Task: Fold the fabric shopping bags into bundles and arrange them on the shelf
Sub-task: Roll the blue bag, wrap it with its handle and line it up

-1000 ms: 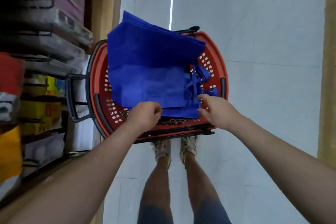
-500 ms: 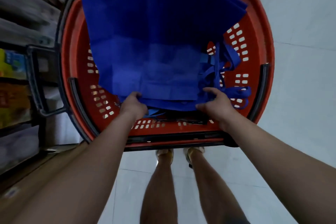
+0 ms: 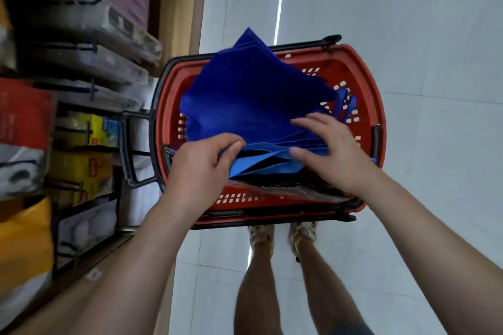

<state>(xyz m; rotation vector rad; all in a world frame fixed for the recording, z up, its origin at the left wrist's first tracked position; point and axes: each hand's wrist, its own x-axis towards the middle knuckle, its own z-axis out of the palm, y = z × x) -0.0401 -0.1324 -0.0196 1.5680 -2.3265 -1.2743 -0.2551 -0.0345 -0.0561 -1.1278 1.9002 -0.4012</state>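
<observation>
The left hand (image 3: 200, 171) has its fingers and thumb curled round the near edge of the blue fabric shopping bags (image 3: 253, 100), pinching a few of the layers where they fan apart. The right hand (image 3: 336, 152) lies wide on the same stack, fingers spread and nearly straight, with the thumb close to the fanned edges. It appears to steady the pile and hold nothing. This split looks deliberate: one hand separates a bag while the other keeps the rest flat, so only one should come away for folding.

The bags lie in a slanted pile inside the red shopping basket (image 3: 366, 71), their far corner standing up above its rim. Their straps (image 3: 344, 102) hang loose toward the right wall of the basket, where they could snag on the slots or on each other as a bag is lifted.

The basket sits on the pale tiled floor (image 3: 422, 35), just beyond the person's shoes (image 3: 261, 234). Its black handle (image 3: 130, 149) juts out to the left, between basket and shelf (image 3: 179, 8). The shelf is crowded with blurred packaged goods, among them yellow boxes (image 3: 81, 171). Which spot is meant for the bundles cannot be told.
</observation>
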